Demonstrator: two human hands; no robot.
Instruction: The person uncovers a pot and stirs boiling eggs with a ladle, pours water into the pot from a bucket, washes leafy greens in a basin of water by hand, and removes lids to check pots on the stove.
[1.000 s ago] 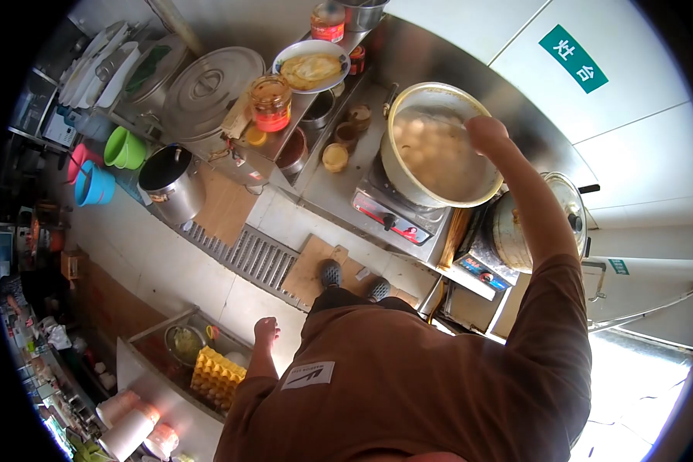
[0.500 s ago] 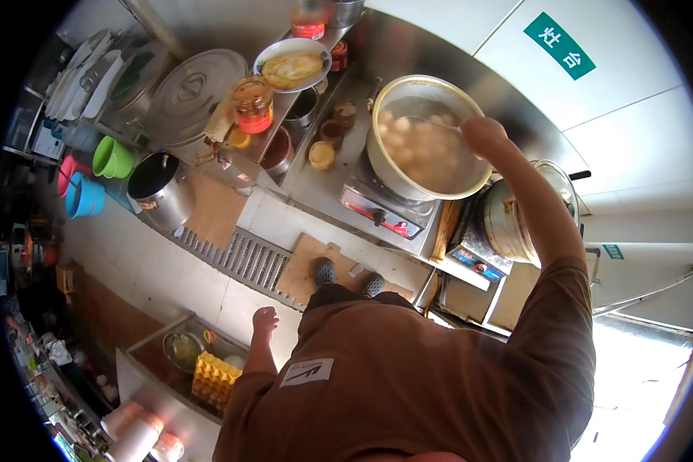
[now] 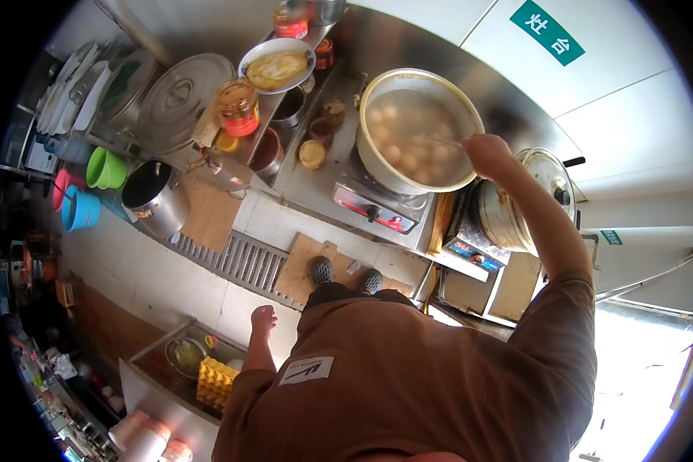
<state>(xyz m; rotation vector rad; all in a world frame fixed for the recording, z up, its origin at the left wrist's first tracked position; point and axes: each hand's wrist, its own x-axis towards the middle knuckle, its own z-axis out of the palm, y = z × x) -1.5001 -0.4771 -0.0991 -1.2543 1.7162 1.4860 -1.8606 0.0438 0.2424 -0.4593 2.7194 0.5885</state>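
My right hand (image 3: 489, 155) is closed around a thin metal-handled utensil (image 3: 444, 142) at the right rim of a large metal pot (image 3: 366, 146). The utensil's far end dips into the cloudy liquid, so its shape is hidden. Several pale brown eggs (image 3: 410, 162) lie in that liquid. Under the pot sits a gas stove (image 3: 371, 210) with a black knob. Low on the left, my left hand (image 3: 263, 317) hangs beside my body with its fingers curled in. Nothing shows in it, and it touches nothing.
Right of the stove stands a second lidded pot (image 3: 497, 208) on another burner (image 3: 473, 258). Jars (image 3: 239, 108) and a bowl of yellowish food (image 3: 279, 68) line the shelf at left. A steel bucket (image 3: 155, 202) and yellow egg trays (image 3: 217, 381) are farther left.
My right hand has drawn back slightly from the pot's middle towards its right rim, with the utensil still held. The eggs have shifted in the liquid. The whole view has tilted slightly.
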